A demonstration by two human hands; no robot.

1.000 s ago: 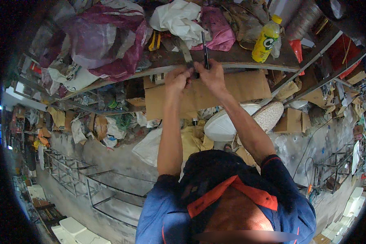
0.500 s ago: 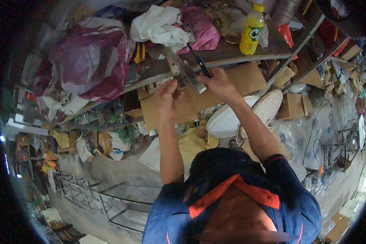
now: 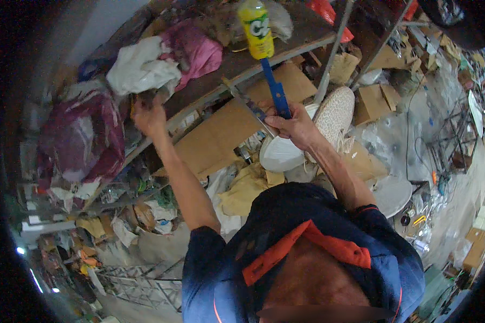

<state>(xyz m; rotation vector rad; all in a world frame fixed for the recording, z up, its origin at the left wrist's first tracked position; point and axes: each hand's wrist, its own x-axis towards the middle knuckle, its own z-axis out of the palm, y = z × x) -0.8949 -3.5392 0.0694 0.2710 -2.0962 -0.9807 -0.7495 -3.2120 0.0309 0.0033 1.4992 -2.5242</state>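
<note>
My right hand is closed on a flat blue tool that narrows toward the bottle and shows small holes. A long, narrow grey metal piece also runs into the same grip, crossing in front of the shelf edge. At the left, my left hand reaches over the shelf edge, just below a crumpled white bag. Its fingers are blurred and dark, beside a small yellow item, so any hold is unclear. A purple plastic bag lies left of that hand.
A yellow bottle stands on the shelf by a pink bag. Below the shelf are a flat cardboard sheet, a white oval piece and a patterned oval piece. Metal frames stand at lower left.
My left hand has left the metal piece and moved left to the shelf, by the white bag. My right hand keeps its hold on both pieces. The view has shifted, too.
</note>
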